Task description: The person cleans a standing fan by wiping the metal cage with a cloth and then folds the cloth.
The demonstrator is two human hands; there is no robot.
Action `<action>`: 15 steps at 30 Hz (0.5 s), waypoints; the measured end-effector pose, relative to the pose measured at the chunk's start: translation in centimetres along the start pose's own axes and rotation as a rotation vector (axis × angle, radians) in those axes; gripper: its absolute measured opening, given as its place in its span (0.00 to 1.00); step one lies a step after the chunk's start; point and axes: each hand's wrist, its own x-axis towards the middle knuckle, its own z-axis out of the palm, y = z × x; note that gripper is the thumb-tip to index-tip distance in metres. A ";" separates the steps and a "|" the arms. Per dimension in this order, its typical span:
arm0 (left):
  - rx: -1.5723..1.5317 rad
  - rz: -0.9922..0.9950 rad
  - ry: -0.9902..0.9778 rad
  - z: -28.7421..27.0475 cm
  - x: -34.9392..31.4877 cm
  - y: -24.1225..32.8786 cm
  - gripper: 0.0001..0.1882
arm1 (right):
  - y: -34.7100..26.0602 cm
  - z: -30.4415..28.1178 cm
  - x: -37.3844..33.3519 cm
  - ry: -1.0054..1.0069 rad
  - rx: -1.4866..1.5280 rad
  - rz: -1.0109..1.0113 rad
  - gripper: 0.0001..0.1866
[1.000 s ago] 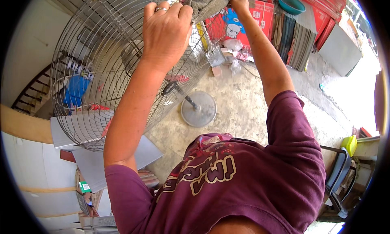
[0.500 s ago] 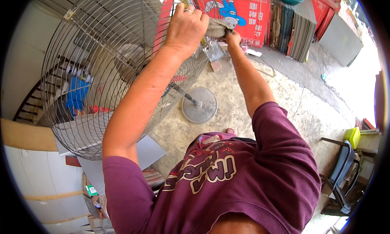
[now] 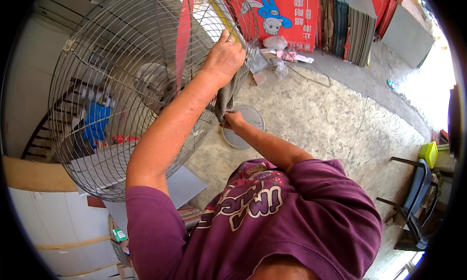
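A large round wire fan guard (image 3: 109,134) takes up the left side, with the fan's blades and hub partly visible through the wires. My left hand (image 3: 224,59), with a ring on one finger, is closed over the guard's right rim. A grey-brown cloth (image 3: 223,101) hangs from beneath this hand along the rim; whether these fingers also grip it is hidden. Lower down, my right hand (image 3: 234,119) pinches the cloth's bottom end. Behind that hand, the fan's round grey base (image 3: 241,140) shows on the floor, its pole mostly covered.
Red printed cartons (image 3: 296,27) and upright stacked panels (image 3: 357,34) stand at the back. Plastic scraps (image 3: 281,68) lie on the concrete floor (image 3: 311,114) before them. A chair (image 3: 416,192) is at the right, and large white boxes (image 3: 63,212) are at the lower left.
My right hand has swung down and toward me with the cloth's end, which now hangs down instead of stretching sideways. The left hand stays at the guard's rim; the guard looks slightly shifted.
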 end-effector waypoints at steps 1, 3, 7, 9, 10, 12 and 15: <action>0.003 0.008 -0.005 0.4 -0.3 0.1 0.04 | -0.3 0.7 -1.7 -0.046 -0.024 0.041 0.09; -0.002 0.040 0.021 0.1 0.0 0.1 0.04 | -0.5 1.6 -2.9 -0.087 0.056 0.070 0.09; -0.030 0.078 0.029 -0.9 0.5 -0.3 0.05 | -0.6 2.8 -3.7 -0.213 0.195 0.151 0.10; -0.033 0.082 0.022 -1.5 0.5 -0.5 0.06 | -0.4 3.2 -4.5 -0.228 0.207 0.158 0.09; -0.031 0.085 0.034 -1.8 0.4 -0.7 0.06 | -0.4 3.5 -4.9 -0.240 0.220 0.160 0.09; -0.022 0.093 0.056 -2.3 0.5 -1.1 0.06 | -0.2 3.9 -5.2 -0.264 0.285 0.161 0.11; -0.017 0.096 0.084 -2.9 0.9 -1.5 0.06 | 0.0 4.2 -5.1 -0.269 0.321 0.154 0.11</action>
